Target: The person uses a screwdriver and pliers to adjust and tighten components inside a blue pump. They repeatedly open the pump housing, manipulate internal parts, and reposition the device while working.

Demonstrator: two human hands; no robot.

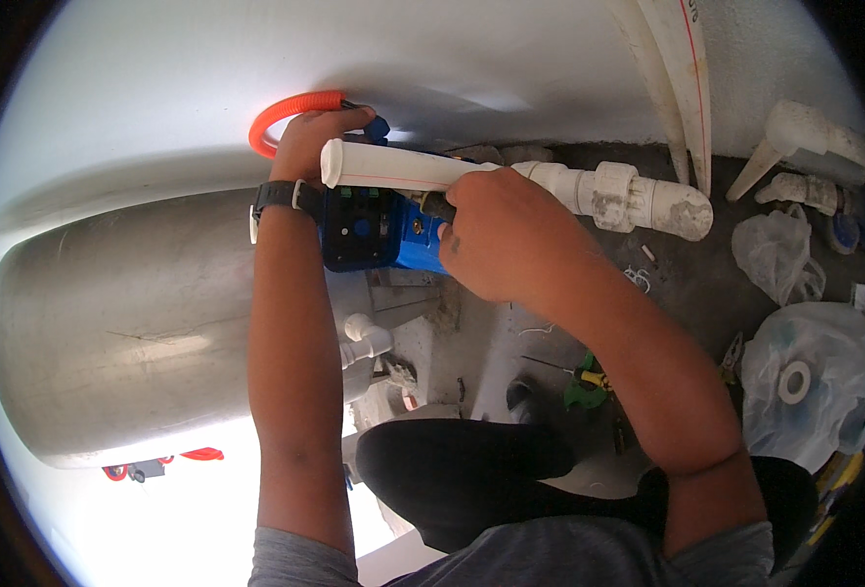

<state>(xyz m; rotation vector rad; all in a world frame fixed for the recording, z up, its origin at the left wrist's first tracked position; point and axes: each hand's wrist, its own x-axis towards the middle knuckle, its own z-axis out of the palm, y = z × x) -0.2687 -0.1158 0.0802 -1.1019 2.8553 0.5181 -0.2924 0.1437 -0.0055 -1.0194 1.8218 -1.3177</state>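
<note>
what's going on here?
A person is working with both bare hands at a blue unit. The left hand is at its far side, beside a curved orange tube. The right hand has its fingers at a dark piece near the unit; what it is, I can't tell. A white pipe crosses over the unit, and a metal tank lies to the left.

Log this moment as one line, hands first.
left hand: beside orange tube | right hand: pinching dark piece at blue unit | nearby: white pipe, metal tank
</note>
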